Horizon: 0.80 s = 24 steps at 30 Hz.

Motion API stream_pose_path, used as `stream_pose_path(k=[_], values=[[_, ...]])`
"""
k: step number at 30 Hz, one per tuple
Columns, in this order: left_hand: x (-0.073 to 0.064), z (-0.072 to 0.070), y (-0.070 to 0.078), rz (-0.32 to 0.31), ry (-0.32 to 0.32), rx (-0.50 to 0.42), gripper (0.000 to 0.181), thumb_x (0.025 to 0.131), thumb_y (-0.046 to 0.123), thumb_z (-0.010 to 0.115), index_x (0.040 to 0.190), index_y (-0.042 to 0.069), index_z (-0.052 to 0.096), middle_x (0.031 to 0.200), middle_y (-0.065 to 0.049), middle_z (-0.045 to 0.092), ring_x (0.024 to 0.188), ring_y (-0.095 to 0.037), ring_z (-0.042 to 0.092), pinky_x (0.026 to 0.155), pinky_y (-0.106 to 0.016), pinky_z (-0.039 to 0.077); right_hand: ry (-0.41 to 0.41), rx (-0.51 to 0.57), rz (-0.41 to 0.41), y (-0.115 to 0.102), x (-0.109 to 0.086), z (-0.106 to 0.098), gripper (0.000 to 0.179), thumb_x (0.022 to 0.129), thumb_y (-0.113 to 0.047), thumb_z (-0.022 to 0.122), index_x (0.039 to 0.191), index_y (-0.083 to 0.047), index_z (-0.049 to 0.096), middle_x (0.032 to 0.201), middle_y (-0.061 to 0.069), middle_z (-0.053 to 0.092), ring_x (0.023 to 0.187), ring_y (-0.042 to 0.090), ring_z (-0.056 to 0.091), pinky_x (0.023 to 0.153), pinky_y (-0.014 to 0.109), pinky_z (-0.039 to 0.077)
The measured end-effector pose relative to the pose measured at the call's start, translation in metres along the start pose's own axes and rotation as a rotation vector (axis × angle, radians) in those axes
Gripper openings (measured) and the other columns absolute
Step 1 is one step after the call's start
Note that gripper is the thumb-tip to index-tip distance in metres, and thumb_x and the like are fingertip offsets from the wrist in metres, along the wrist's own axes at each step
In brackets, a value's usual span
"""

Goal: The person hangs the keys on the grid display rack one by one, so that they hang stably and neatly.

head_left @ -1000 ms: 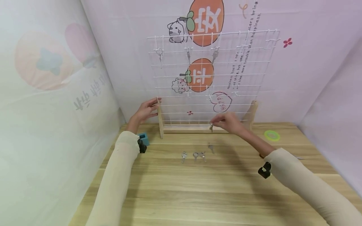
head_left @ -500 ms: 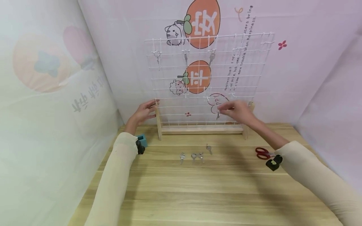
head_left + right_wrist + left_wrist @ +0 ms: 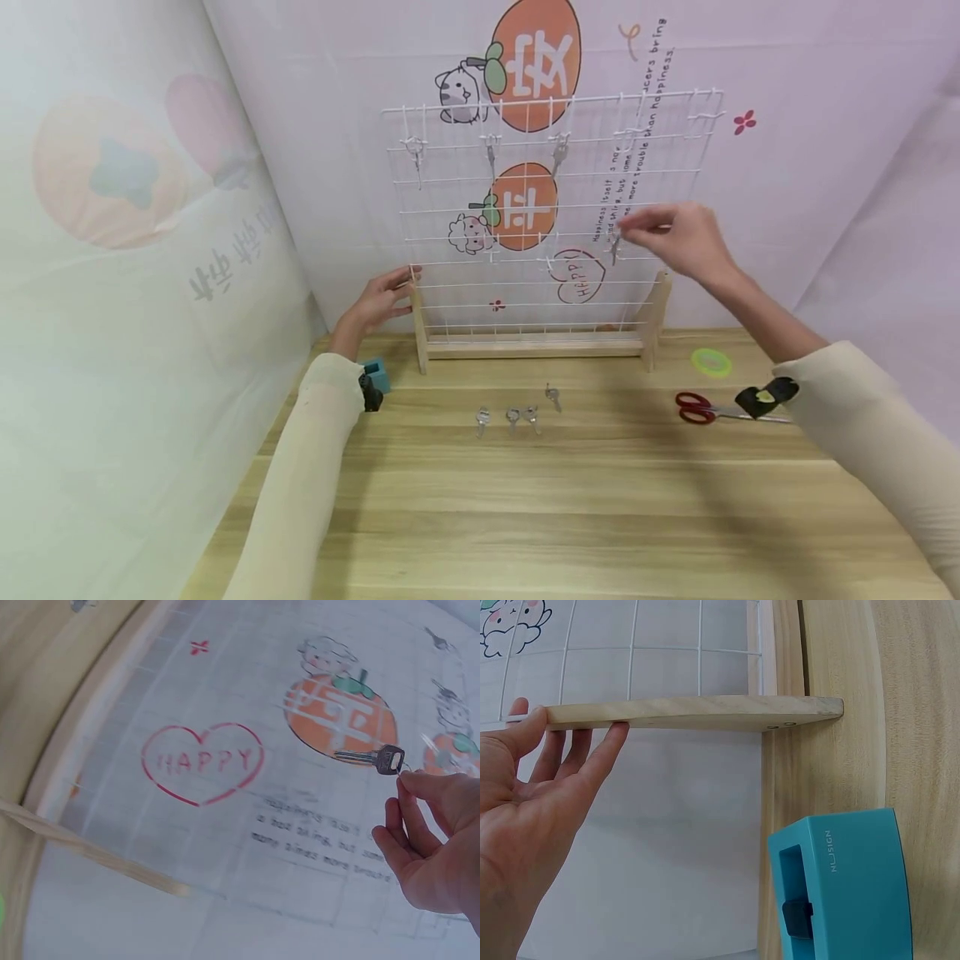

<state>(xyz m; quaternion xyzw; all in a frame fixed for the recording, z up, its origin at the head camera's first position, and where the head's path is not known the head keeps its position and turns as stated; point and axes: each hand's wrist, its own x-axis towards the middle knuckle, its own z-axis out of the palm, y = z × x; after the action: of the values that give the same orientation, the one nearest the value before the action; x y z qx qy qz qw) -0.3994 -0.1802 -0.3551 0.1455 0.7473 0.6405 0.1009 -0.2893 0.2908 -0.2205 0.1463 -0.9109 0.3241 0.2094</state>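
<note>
My right hand [image 3: 686, 237] pinches a key [image 3: 379, 759] by its small ring between thumb and fingertips. The key points away from the fingertips, in front of the right part of a white wire grid rack [image 3: 525, 346] with a wooden base. My left hand [image 3: 378, 302] grips the rack's left wooden upright [image 3: 690, 711] near its top, the thumb on one side and fingers on the other. On upper hooks hang three keys, a left one [image 3: 417, 158], a middle one [image 3: 491, 154] and a right one [image 3: 560, 154]. Several ringed keys [image 3: 553, 397] lie on the table before the rack.
A teal box [image 3: 862, 885] with a slot stands by the left upright. Red-handled scissors [image 3: 697, 408] and a yellow-green disc [image 3: 711, 362] lie at the right. Bare white hooks [image 3: 550, 262] sit lower on the grid. Printed cloth [image 3: 337, 83] encloses the table's back and sides.
My right hand has lifted the key from low near the rack's base up and to the right along the grid. The left hand keeps its hold on the upright.
</note>
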Motion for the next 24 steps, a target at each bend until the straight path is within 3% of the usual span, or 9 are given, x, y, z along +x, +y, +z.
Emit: stream_pose_path(k=[3,8,13,24], values=[[0.001,0.0,0.0,-0.001,0.003,-0.001,0.049,0.112,0.011,0.046,0.161,0.013,0.04,0.168,-0.011,0.032,0.153,-0.031,0.031,0.117,-0.058,0.039,0.056,0.045,0.025,-0.007,0.008,-0.019,0.021,0.096,-0.013,0.077,0.116,-0.005,0.078,0.111,0.01,0.078,0.08,-0.008,0.067,0.073,0.007,0.053],[0.001,0.001,0.0,-0.011,-0.003,-0.02,0.051,0.112,0.01,0.046,0.162,0.011,0.037,0.169,-0.012,0.029,0.154,-0.032,0.029,0.118,-0.06,0.036,0.188,0.107,0.026,-0.018,0.022,-0.043,0.024,0.095,-0.019,0.079,0.116,-0.007,0.08,0.103,-0.01,0.079,0.083,-0.011,0.067,0.078,0.006,0.053],[-0.001,0.002,0.001,-0.01,0.001,-0.026,0.05,0.113,0.011,0.045,0.162,0.011,0.037,0.169,-0.013,0.029,0.155,-0.032,0.028,0.119,-0.06,0.035,0.295,0.18,0.032,-0.03,0.034,-0.054,0.025,0.095,-0.02,0.079,0.118,-0.011,0.08,0.106,-0.01,0.079,0.089,-0.008,0.068,0.091,0.013,0.054],[-0.003,0.004,0.003,-0.008,0.006,-0.014,0.049,0.113,0.01,0.045,0.162,0.011,0.038,0.168,-0.011,0.031,0.154,-0.031,0.029,0.118,-0.059,0.037,0.342,0.186,0.062,-0.043,0.048,-0.057,0.023,0.096,-0.021,0.077,0.117,-0.014,0.081,0.107,-0.01,0.079,0.09,-0.006,0.067,0.101,0.018,0.052]])
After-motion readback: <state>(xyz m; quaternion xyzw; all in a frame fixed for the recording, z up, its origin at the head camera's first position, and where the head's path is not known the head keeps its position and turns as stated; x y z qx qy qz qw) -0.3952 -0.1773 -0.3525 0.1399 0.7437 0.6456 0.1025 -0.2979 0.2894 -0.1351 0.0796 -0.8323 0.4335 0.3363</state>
